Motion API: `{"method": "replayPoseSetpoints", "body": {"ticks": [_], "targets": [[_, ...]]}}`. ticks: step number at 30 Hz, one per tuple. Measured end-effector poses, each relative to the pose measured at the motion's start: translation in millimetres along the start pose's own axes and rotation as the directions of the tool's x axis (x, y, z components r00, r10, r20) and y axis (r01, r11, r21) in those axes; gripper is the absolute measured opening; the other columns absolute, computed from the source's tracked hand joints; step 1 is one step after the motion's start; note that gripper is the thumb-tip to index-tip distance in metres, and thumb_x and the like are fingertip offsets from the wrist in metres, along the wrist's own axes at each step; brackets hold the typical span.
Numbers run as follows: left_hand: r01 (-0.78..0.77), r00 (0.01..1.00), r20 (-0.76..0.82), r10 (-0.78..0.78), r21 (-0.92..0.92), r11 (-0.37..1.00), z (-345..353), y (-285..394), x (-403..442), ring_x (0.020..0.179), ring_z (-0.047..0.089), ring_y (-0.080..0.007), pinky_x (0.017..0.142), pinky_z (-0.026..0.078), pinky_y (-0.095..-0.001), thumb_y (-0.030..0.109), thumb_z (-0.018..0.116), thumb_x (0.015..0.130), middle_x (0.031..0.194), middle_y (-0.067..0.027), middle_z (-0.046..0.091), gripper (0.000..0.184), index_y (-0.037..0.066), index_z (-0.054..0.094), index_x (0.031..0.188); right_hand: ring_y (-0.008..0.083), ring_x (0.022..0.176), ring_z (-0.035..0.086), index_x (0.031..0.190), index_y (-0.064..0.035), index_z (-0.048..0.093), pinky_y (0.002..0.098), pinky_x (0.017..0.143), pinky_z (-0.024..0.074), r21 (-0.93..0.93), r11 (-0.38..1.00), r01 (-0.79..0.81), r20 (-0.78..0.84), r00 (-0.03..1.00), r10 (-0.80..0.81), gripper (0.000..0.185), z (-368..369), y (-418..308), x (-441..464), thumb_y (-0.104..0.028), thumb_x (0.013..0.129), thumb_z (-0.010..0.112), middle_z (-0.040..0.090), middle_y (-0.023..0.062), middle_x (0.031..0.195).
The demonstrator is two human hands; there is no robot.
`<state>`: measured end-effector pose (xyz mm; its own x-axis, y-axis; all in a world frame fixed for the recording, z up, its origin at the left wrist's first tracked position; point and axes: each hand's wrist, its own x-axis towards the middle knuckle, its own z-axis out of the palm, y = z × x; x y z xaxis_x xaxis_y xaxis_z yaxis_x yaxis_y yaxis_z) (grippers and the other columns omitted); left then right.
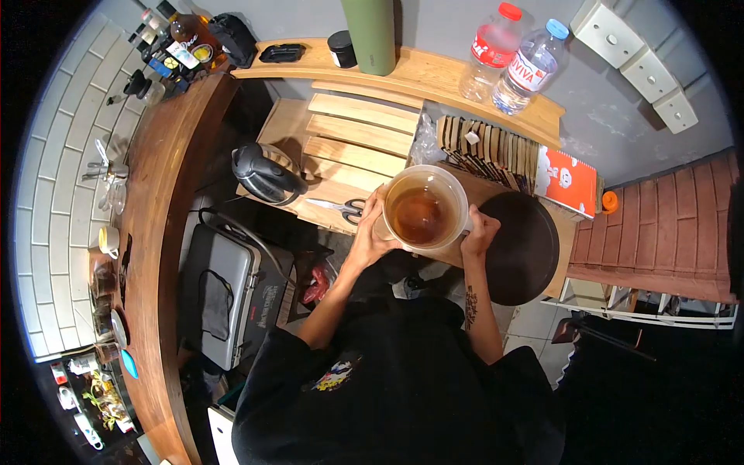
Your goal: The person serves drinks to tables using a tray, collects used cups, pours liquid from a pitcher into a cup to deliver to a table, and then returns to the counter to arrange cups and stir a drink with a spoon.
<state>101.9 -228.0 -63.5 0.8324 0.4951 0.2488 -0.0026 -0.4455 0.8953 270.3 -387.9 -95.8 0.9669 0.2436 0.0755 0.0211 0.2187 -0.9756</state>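
A round clear plastic tub (425,208) with brown liquid in it is held up between both hands. My left hand (372,236) grips its left side, fingers wrapped round the wall. On the right side, my right hand (479,232) holds the tub near its rim. Scissors (341,208) lie just left of my left hand on the slatted wooden surface (356,159). A round dark tray (518,249) is to the right of my right hand. The black kettle (267,174) stands further left.
On the back shelf (426,74) stand a green cylinder (370,35) and two plastic bottles (490,50). A row of books (488,151) and a red notebook (567,180) lie behind the tray. A wooden counter (159,232) runs along the left, beside a grey case (221,291).
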Motion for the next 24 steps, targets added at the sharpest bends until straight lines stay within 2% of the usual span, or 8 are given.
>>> {"method": "replayPoseSetpoints", "body": {"ticks": [13, 16, 18, 19, 20, 22, 23, 24], "targets": [[0.084, 0.995, -0.05, -0.081, 0.054, 0.995, 4, -26, -11, 0.136, 0.027, -0.035, 0.111, 0.026, -0.0396, 0.014, 0.087, 0.053, 0.143, -0.0223, 0.032, 0.104, 0.003, 0.033, 0.14, 0.0027, 0.047, 0.034, 0.05, -0.0066, 0.043, 0.0256, 0.043, 0.0217, -0.118, 0.993, -0.008, 0.165, 0.986, 0.028, 0.045, -3, 8, 6, -0.019, 0.09, 0.057, 0.042, -0.0039, 0.05], [0.093, 0.991, -0.1, -0.085, 0.075, 0.993, 3, -19, -25, 0.132, 0.033, -0.0337, 0.107, 0.032, -0.0396, 0.015, 0.085, 0.06, 0.138, -0.0208, 0.038, 0.091, 0.003, 0.038, 0.136, 0.0036, 0.056, 0.038, 0.058, -0.0045, 0.048, 0.0251, 0.049, 0.0296, -0.2, 0.98, 0.001, 0.256, 0.965, 0.051, 0.039, -3, -6, 6, -0.019, 0.094, 0.054, 0.047, -0.003, 0.059], [0.284, 0.953, -0.085, -0.292, -0.088, 0.955, 2, -24, -39, 0.129, 0.038, -0.0307, 0.102, 0.037, -0.0387, 0.017, 0.082, 0.067, 0.136, -0.0186, 0.04, 0.076, 0.002, 0.042, 0.131, 0.0074, 0.065, 0.045, 0.073, 0.0035, 0.055, 0.0306, 0.056, 0.0374, -0.227, 0.967, 0.119, 0.217, 0.974, -0.069, 0.028, -4, -2, 8, -0.016, 0.093, 0.055, 0.056, 0.0039, 0.068], [0.262, 0.931, -0.208, -0.299, -0.187, 0.947, 7, -35, -50, 0.111, 0.053, -0.0201, 0.089, 0.046, -0.0323, 0.017, 0.076, 0.077, 0.119, -0.0132, 0.054, 0.051, 0.0, 0.052, 0.119, 0.0123, 0.067, 0.047, 0.079, 0.0037, 0.055, 0.0316, 0.063, 0.0411, -0.343, 0.935, 0.092, 0.229, 0.973, -0.012, 0.02, -5, -19, 7, -0.012, 0.091, 0.056, 0.055, 0.0062, 0.073], [0.267, 0.926, -0.223, -0.306, -0.189, 0.945, 8, -45, -63, 0.111, 0.053, -0.0201, 0.089, 0.046, -0.0323, 0.017, 0.076, 0.077, 0.119, -0.0132, 0.054, 0.051, 0.0, 0.052, 0.119, 0.0123, 0.067, 0.047, 0.079, 0.0037, 0.055, 0.0316, 0.063, 0.0411, -0.341, 0.935, 0.094, 0.245, 0.969, -0.008, 0.02, -6, -26, 3, -0.012, 0.091, 0.056, 0.055, 0.0062, 0.073], [0.4, 0.836, -0.232, -0.497, -0.361, 0.842, 3, -51, -87, 0.083, 0.057, -0.0089, 0.072, 0.047, -0.0252, 0.018, 0.072, 0.082, 0.091, -0.0034, 0.062, 0.029, -0.001, 0.062, 0.103, 0.0188, 0.069, 0.049, 0.082, 0.0036, 0.053, 0.0332, 0.067, 0.0414, -0.516, 0.772, 0.371, 0.137, 0.925, -0.353, 0.015, -4, -37, -6, -0.009, 0.089, 0.057, 0.052, 0.0088, 0.075], [0.363, 0.835, -0.336, -0.436, -0.258, 0.895, 3, -49, -99, 0.067, 0.05, -0.0027, 0.06, 0.042, -0.0201, 0.019, 0.068, 0.086, 0.072, 0.0031, 0.06, 0.022, -0.002, 0.066, 0.086, 0.0246, 0.073, 0.05, 0.082, 0.0025, 0.052, 0.0354, 0.069, 0.0407, -0.504, 0.763, 0.404, 0.12, 0.908, -0.401, 0.01, -3, -44, -14, -0.005, 0.086, 0.056, 0.049, 0.0115, 0.076], [0.364, 0.826, -0.355, -0.437, -0.255, 0.896, 2, -41, -109, 0.067, 0.05, -0.0027, 0.06, 0.042, -0.0201, 0.019, 0.068, 0.086, 0.072, 0.0031, 0.06, 0.022, -0.002, 0.066, 0.086, 0.0246, 0.073, 0.05, 0.082, 0.0025, 0.052, 0.0354, 0.069, 0.0407, -0.491, 0.769, 0.41, 0.135, 0.907, -0.398, 0.01, -2, -50, -21, -0.005, 0.086, 0.056, 0.049, 0.0115, 0.076]]}}
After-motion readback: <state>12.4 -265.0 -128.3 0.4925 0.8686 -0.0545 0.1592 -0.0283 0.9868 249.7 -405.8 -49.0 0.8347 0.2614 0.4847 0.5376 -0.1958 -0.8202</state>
